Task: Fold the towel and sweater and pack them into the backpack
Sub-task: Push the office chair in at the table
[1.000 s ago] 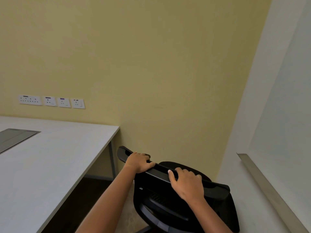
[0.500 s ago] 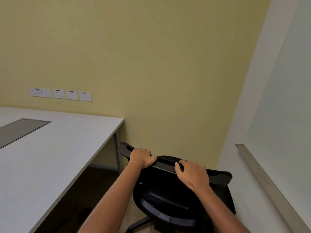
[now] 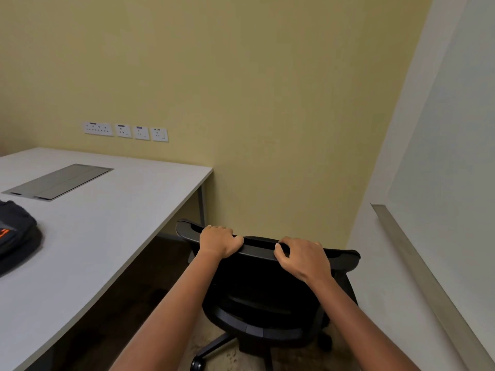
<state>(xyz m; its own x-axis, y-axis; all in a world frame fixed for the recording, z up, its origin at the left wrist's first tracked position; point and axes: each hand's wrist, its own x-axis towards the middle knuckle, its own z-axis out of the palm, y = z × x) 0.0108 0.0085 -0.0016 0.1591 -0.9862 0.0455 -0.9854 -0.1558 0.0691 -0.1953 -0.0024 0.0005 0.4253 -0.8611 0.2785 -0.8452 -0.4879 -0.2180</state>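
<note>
- Backpack [image 3: 16, 231]: dark with an orange mark, lying on the tabletop [image 3: 107, 218] at the far left and cut off by the frame edge. Contents not verifiable; it appears closed, though too little shows to be sure.
- Left hand [image 3: 218, 243]: fingers [image 3: 214, 230] curled tight over the top rail of a black office chair [image 3: 262, 287].
- Right hand [image 3: 304, 259]: gripping the same rail further right, thumb on the near side.
- Chair: just beside the tabletop's corner, well apart from the backpack.
- Grey cable hatch [image 3: 59, 181]: flush in the tabletop, lids down.
- Wall sockets [image 3: 126, 130]: a row above the tabletop.
</note>
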